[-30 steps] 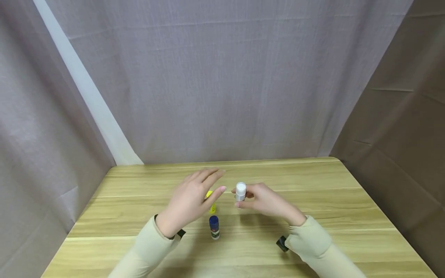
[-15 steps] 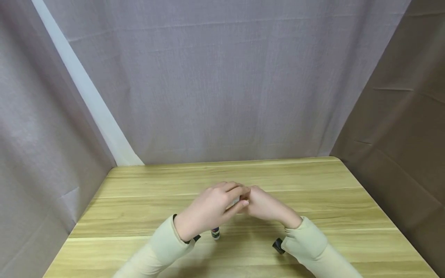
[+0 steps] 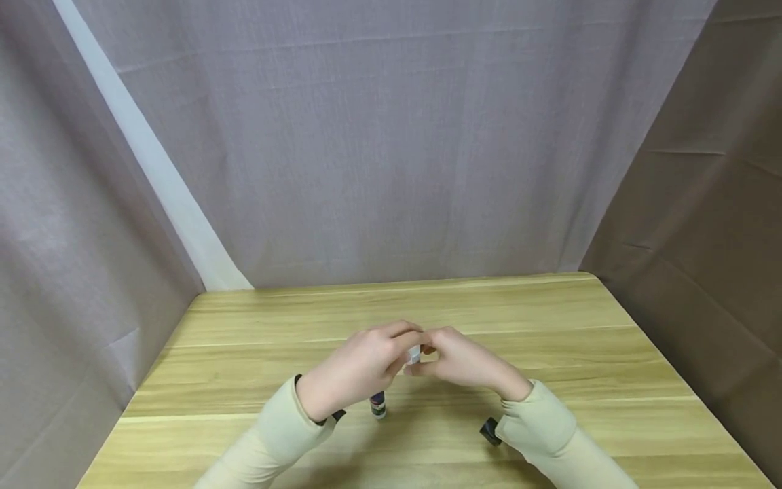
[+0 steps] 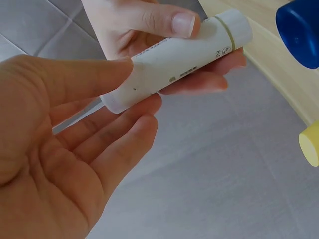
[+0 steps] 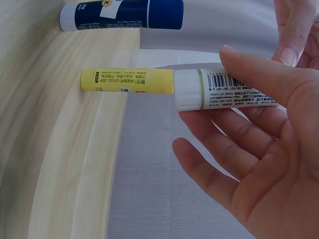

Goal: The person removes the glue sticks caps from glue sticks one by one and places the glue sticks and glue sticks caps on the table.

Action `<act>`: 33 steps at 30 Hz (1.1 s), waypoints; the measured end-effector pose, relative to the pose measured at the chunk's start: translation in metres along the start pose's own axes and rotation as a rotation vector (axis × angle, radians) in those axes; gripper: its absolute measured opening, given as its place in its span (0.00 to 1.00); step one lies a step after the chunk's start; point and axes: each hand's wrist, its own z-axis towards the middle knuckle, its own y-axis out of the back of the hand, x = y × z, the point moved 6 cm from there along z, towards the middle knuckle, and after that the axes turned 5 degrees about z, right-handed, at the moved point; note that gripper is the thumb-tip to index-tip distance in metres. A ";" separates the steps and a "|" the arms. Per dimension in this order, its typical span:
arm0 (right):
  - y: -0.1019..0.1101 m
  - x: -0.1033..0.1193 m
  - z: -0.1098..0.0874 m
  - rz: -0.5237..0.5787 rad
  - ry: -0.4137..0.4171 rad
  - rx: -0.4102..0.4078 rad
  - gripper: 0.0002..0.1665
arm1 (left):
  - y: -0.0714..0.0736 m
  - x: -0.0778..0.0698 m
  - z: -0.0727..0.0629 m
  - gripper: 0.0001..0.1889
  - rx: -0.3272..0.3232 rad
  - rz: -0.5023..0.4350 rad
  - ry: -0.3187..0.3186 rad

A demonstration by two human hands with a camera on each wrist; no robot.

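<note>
A white glue stick [image 4: 174, 62] is held off the table between both hands. My right hand [image 3: 467, 360] grips its body with the thumb on one side and fingers on the other; a barcode and small print show in the right wrist view. The left hand [image 3: 360, 363] pinches the other end between thumb and fingertips, covering most of it in the head view. Below the hands a blue glue stick [image 5: 129, 15] stands upright on the table, partly hidden by the left hand in the head view. A yellow glue stick [image 5: 124, 80] stands beside the blue one.
The wooden table [image 3: 550, 326] lies under both hands, its far edge against a grey curtain [image 3: 391, 149]. A brown curtain [image 3: 702, 224] hangs along the right side. Black wrist mounts [image 3: 491, 431] stick out below the sleeves.
My left hand, earlier apart with fingers spread above the yellow glue stick, has moved right and taken hold of the white one's end. The right hand and white stick have shifted slightly left.
</note>
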 end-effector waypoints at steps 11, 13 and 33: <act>-0.003 0.001 0.002 0.014 0.037 0.005 0.14 | 0.003 0.003 -0.004 0.14 0.000 0.021 -0.010; -0.003 0.002 0.001 0.014 0.037 0.006 0.15 | 0.003 0.003 -0.004 0.13 0.002 0.019 -0.009; -0.006 0.006 0.001 0.159 0.046 0.055 0.09 | 0.004 0.009 -0.007 0.10 -0.043 0.012 0.083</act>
